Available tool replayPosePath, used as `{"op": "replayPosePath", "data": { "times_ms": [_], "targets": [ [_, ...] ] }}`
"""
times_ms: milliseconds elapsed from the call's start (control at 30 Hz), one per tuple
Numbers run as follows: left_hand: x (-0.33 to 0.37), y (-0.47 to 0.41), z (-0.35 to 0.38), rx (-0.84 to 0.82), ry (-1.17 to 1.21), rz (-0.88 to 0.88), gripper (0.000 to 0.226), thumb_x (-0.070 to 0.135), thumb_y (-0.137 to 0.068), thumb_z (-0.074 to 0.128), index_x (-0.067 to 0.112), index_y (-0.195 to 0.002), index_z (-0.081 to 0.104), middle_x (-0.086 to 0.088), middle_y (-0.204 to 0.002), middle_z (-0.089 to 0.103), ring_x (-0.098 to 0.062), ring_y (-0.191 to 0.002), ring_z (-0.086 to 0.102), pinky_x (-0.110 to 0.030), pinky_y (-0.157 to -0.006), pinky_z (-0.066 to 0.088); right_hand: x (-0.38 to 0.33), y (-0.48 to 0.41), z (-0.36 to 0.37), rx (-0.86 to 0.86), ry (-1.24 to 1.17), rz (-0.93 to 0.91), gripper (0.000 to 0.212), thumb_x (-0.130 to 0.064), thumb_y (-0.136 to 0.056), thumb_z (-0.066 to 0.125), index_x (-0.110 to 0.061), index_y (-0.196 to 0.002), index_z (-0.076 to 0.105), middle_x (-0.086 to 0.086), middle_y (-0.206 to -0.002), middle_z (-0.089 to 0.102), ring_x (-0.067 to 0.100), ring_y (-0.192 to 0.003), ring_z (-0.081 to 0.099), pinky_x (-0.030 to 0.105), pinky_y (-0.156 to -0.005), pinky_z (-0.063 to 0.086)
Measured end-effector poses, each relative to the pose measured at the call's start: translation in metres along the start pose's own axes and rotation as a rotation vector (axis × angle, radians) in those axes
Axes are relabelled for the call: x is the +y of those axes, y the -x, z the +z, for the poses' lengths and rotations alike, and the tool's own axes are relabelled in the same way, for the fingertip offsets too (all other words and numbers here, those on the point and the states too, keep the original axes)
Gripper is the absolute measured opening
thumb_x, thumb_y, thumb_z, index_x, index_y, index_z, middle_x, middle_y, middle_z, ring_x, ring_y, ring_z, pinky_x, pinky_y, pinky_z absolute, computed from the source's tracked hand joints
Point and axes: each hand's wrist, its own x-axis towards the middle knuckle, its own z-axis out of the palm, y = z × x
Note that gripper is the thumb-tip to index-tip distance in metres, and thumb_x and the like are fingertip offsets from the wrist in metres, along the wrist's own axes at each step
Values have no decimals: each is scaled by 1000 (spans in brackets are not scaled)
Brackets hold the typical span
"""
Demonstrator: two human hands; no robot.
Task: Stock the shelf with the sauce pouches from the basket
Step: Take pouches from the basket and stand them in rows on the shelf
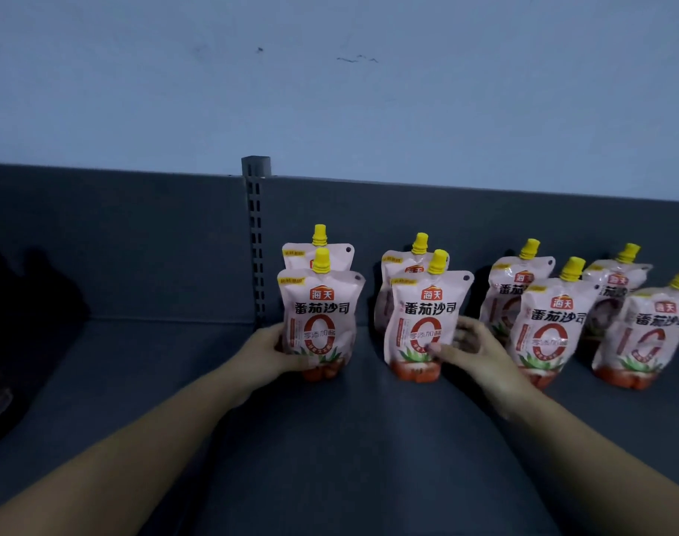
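Your left hand (280, 352) grips front-left pouch (318, 323), your right hand (471, 352) pinches second front pouch (423, 326); both upright on shelf (349, 439). Seat bases flat, labels forward, align with back row, release gently. Basket out of view.

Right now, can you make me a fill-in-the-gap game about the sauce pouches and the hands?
1. Every pouch has a cap coloured ______.
2. The pouches stand on the shelf in ______ columns, two deep.
3. The left hand holds the front pouch nearest the ______ post with slots.
4. The right hand holds the next front pouch with its fingers near the ______ of the pouch.

Missing words: yellow; four; grey; bottom
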Motion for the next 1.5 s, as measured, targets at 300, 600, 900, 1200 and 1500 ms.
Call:
{"op": "replayPosePath", "data": {
  "times_ms": [300,600,900,1200,1500],
  "targets": [
    [4,20,-8,-6,56,17,22,5,-78,70,19,-93,66,6,-83,73,-11,-82,66,-22,-66,51,-24,43,49,287,525,-568,8,-12,-77,57,-15,-84,57,-1,-83,59,3,-76,53,20,-70,45],
    [34,54,-7,2,279,50,18,19,-78,68,12,-94,71,-2,-82,76,-11,-71,70,-20,-58,51,-31,58,113,-344,417,-506,111,-30,-65,83,-29,-148,9,-16,-151,5,-23,-132,7,-3,-99,24],
    [61,99,11,-17,297,351,59,21,-74,68,39,-127,49,7,-113,67,-10,-99,68,-24,-71,57,-72,61,123,-374,-94,-485,53,9,-77,66,-14,-122,51,-8,-111,62,2,-101,64,15,-79,51],
    [48,98,10,132,40,524,47,12,-85,60,42,-121,51,0,-116,61,-12,-89,68,-26,-69,56,-71,59,127,-298,-90,-443,42,6,-76,68,-25,-101,56,-12,-98,65,2,-93,65,19,-70,55],
    [37,100,5,94,-41,536,41,15,-94,47,41,-127,45,-6,-107,65,-19,-82,68,-26,-70,56,-69,52,105,-436,-106,-394,42,12,-76,64,-18,-106,60,-6,-102,65,2,-94,66,17,-76,53]
  ]
}}
